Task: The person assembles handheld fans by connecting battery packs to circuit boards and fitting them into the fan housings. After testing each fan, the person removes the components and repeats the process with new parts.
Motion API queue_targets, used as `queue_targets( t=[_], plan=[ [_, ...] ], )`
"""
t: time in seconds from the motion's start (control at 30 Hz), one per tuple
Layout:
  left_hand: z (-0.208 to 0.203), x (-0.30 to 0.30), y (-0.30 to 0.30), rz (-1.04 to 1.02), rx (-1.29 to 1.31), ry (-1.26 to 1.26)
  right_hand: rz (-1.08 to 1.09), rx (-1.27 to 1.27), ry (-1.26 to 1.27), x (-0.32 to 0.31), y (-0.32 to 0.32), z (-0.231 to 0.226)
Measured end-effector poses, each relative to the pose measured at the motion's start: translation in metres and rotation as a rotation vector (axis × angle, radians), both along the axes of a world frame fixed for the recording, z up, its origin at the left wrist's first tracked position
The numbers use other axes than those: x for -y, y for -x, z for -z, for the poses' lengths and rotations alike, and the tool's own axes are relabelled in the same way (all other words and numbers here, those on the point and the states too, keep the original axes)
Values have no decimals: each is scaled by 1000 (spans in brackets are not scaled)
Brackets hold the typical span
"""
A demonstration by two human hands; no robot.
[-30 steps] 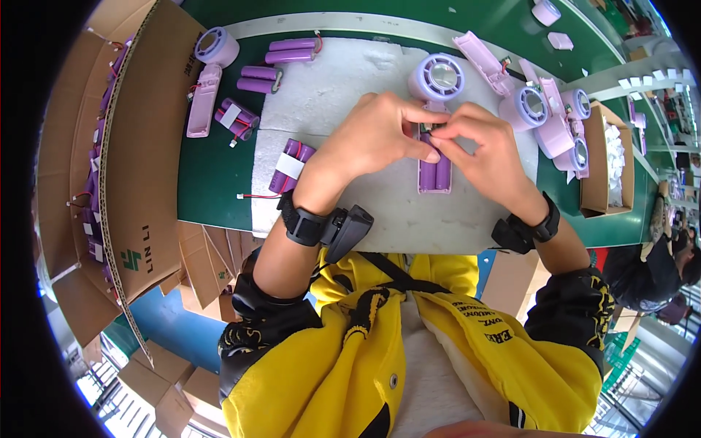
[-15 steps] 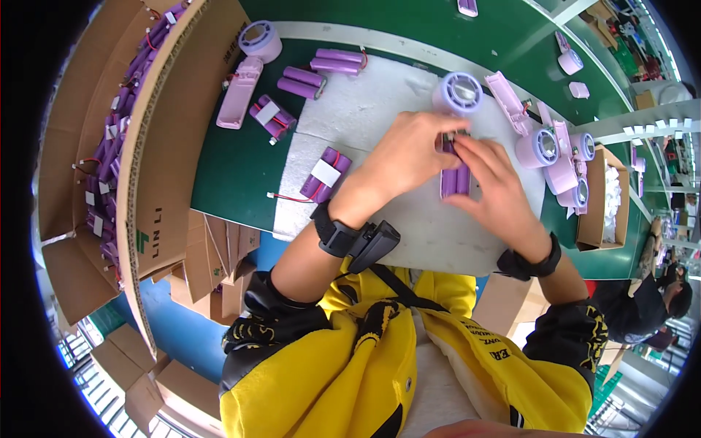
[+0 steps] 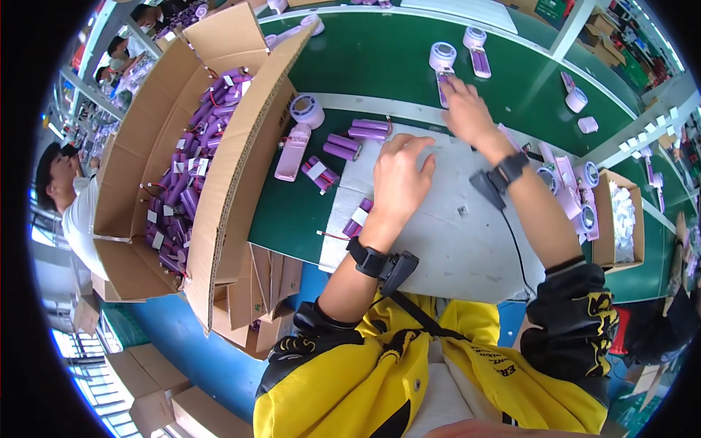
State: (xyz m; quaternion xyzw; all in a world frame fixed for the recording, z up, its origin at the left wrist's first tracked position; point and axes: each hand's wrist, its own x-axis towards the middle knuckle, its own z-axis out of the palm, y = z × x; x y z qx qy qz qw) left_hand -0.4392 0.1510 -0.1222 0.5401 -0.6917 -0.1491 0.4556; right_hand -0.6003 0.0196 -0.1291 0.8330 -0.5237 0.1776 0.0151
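Observation:
On the green surface beyond the mat lies a lilac fan housing point(image 3: 442, 55), its round head pointing away and purple cells in its handle. My right hand point(image 3: 467, 115) reaches out to it, fingers bent over the handle and covering part of it. Above the pale mat point(image 3: 467, 241), my left hand point(image 3: 403, 179) is raised, holding nothing, fingers loosely curved and apart from the thumb. Near its wrist is a purple battery pack point(image 3: 358, 217) with a white label and wires. More battery packs point(image 3: 342, 147) lie left of the mat beside another lilac housing point(image 3: 293, 152).
A large cardboard box point(image 3: 241, 168) full of purple battery packs stands at left. Lilac housings point(image 3: 566, 179) and a small carton point(image 3: 613, 252) of white pieces are at right. Another filled housing point(image 3: 478, 58) lies at the back. A co-worker point(image 3: 73, 197) is at far left.
The lilac housing with its battery cells has moved from the mat to the far green surface, with my right hand reaching after it. My left hand has let go. The view has shifted.

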Motion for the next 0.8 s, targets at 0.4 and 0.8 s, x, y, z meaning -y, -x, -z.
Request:
queue_targets(
  t=[0.4,0.8],
  plan=[
    [-26,-41,-140,-480,397,-73,-489,423,-426,-159,38,-6],
    [-11,-10,-199,-450,280,-320,-457,731,-474,-156,36,10]
  ],
)
